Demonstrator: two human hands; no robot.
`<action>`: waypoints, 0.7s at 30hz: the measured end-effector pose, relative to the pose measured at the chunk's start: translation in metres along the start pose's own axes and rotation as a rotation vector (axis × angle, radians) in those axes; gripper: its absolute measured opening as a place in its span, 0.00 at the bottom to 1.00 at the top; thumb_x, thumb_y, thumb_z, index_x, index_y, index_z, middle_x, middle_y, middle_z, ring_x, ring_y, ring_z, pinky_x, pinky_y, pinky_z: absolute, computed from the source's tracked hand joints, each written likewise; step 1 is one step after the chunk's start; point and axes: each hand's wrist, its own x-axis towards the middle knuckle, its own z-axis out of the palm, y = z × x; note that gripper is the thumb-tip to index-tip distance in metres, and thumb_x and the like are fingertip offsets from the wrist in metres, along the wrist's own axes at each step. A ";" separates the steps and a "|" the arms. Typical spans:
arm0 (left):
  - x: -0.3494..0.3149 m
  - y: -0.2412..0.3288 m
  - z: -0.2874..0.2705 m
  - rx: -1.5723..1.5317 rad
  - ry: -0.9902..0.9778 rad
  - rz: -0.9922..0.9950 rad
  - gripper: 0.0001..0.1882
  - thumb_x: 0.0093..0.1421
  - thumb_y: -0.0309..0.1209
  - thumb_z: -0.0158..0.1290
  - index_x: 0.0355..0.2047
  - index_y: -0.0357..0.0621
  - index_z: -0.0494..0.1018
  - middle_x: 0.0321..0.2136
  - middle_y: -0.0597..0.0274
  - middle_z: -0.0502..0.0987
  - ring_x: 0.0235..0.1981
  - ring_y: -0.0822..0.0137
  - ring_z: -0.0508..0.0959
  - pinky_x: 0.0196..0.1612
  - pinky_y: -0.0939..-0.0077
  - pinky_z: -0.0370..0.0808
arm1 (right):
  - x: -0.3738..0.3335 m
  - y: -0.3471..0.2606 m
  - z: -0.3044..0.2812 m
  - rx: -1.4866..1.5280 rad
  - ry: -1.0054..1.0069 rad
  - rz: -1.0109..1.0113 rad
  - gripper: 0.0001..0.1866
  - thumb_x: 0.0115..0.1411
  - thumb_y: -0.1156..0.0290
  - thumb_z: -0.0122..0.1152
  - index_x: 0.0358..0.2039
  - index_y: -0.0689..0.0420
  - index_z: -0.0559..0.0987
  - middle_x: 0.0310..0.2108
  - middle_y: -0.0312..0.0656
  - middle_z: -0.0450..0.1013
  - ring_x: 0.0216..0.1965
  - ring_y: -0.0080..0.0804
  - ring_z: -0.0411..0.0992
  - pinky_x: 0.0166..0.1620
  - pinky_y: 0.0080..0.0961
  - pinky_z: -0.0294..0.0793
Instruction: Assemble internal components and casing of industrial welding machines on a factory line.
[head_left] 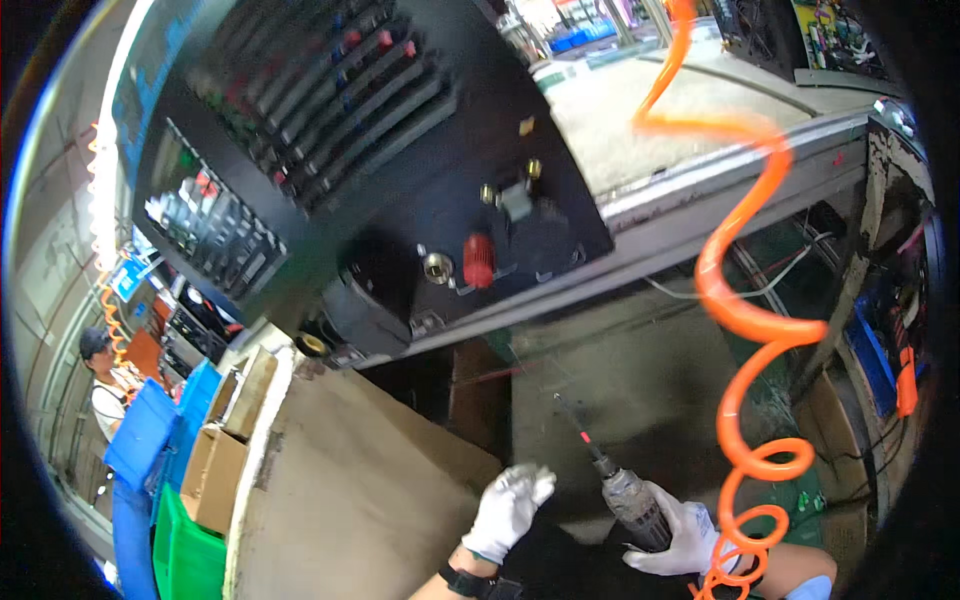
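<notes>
My right hand [680,535], in a white glove, grips a pneumatic screwdriver [622,490] low at the bottom centre, its thin bit [575,420] pointing up and to the left. An orange coiled air hose [745,300] runs from the tool's base up to the top of the view. My left hand [510,508], also gloved, hovers just left of the tool with loosely curled fingers and holds nothing. Above both hands sits a black metal chassis [390,170] on the bench edge, with slotted vents, brass fittings [437,266] and a red terminal knob [478,260].
A grey workbench [720,190] with a worn top runs to the right. A brown cardboard sheet [350,490] lies at lower left, beside cardboard boxes [215,470] and blue and green bins [150,440]. Another person [100,380] stands far left. Cables hang under the bench.
</notes>
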 end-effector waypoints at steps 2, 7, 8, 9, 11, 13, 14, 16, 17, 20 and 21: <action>0.007 0.008 -0.011 0.040 -0.099 0.065 0.19 0.63 0.29 0.55 0.53 0.37 0.68 0.49 0.47 0.76 0.45 0.55 0.79 0.46 0.67 0.79 | -0.009 0.006 0.016 -0.062 0.025 -0.034 0.52 0.42 0.55 0.76 0.63 0.65 0.61 0.46 0.56 0.75 0.47 0.50 0.77 0.49 0.35 0.76; 0.010 0.049 -0.004 0.016 -0.184 0.122 0.17 0.64 0.30 0.55 0.51 0.39 0.69 0.47 0.49 0.77 0.37 0.64 0.81 0.37 0.77 0.78 | -0.019 0.006 0.030 -0.118 -0.120 -0.014 0.52 0.43 0.52 0.75 0.61 0.69 0.62 0.41 0.57 0.77 0.39 0.51 0.79 0.43 0.35 0.78; 0.008 0.054 -0.003 -0.036 -0.230 0.102 0.17 0.64 0.31 0.55 0.50 0.38 0.69 0.46 0.49 0.77 0.36 0.64 0.81 0.36 0.78 0.78 | -0.018 0.004 0.031 -0.134 -0.143 -0.018 0.52 0.43 0.51 0.75 0.61 0.69 0.62 0.40 0.57 0.77 0.38 0.51 0.79 0.42 0.35 0.78; 0.006 0.058 -0.002 -0.091 -0.272 0.082 0.16 0.64 0.31 0.55 0.50 0.38 0.70 0.46 0.49 0.77 0.36 0.64 0.81 0.35 0.78 0.78 | -0.017 0.000 0.030 -0.149 -0.171 -0.021 0.52 0.43 0.51 0.75 0.61 0.70 0.62 0.39 0.56 0.77 0.37 0.51 0.79 0.42 0.35 0.78; -0.001 0.059 0.000 -0.249 -0.356 0.071 0.14 0.64 0.31 0.55 0.46 0.37 0.72 0.46 0.46 0.77 0.32 0.66 0.80 0.32 0.81 0.77 | -0.012 -0.010 0.031 -0.156 -0.161 -0.096 0.52 0.44 0.48 0.74 0.60 0.71 0.62 0.33 0.55 0.78 0.33 0.52 0.79 0.38 0.36 0.78; -0.008 0.056 0.003 -0.183 -0.239 0.061 0.13 0.64 0.32 0.56 0.45 0.36 0.72 0.44 0.44 0.77 0.30 0.66 0.79 0.30 0.82 0.76 | -0.006 -0.020 0.029 -0.278 -0.241 -0.043 0.52 0.45 0.47 0.73 0.60 0.70 0.62 0.29 0.54 0.77 0.29 0.52 0.79 0.36 0.36 0.78; -0.012 0.055 0.006 -0.179 -0.195 0.048 0.13 0.64 0.32 0.56 0.44 0.36 0.72 0.44 0.43 0.77 0.29 0.67 0.79 0.29 0.82 0.75 | -0.004 -0.025 0.028 -0.339 -0.277 -0.020 0.52 0.45 0.46 0.73 0.60 0.70 0.62 0.27 0.54 0.77 0.28 0.52 0.79 0.35 0.37 0.78; -0.017 0.058 0.008 -0.134 -0.211 0.081 0.13 0.64 0.32 0.56 0.44 0.35 0.72 0.42 0.42 0.78 0.29 0.67 0.78 0.29 0.82 0.75 | 0.000 -0.032 0.026 -0.327 -0.321 0.008 0.52 0.46 0.43 0.71 0.61 0.67 0.62 0.25 0.53 0.77 0.26 0.52 0.78 0.32 0.38 0.78; -0.018 0.060 0.009 -0.138 -0.224 0.102 0.13 0.64 0.32 0.56 0.44 0.35 0.72 0.41 0.42 0.78 0.29 0.67 0.78 0.29 0.81 0.75 | 0.000 -0.034 0.025 -0.329 -0.322 -0.008 0.52 0.46 0.43 0.71 0.61 0.66 0.62 0.25 0.52 0.77 0.26 0.51 0.78 0.32 0.38 0.78; -0.018 0.073 0.008 -0.037 -0.286 0.067 0.14 0.65 0.32 0.56 0.44 0.34 0.72 0.41 0.43 0.79 0.31 0.66 0.81 0.29 0.81 0.77 | 0.003 -0.033 0.019 -0.358 -0.340 -0.037 0.50 0.47 0.44 0.70 0.61 0.65 0.62 0.26 0.51 0.77 0.27 0.52 0.78 0.32 0.39 0.77; -0.017 0.077 0.007 0.077 -0.267 0.048 0.14 0.64 0.33 0.57 0.43 0.33 0.72 0.41 0.42 0.79 0.31 0.65 0.82 0.29 0.79 0.78 | 0.003 -0.031 0.017 -0.373 -0.348 -0.044 0.50 0.48 0.44 0.69 0.61 0.64 0.62 0.26 0.51 0.77 0.27 0.52 0.78 0.33 0.39 0.77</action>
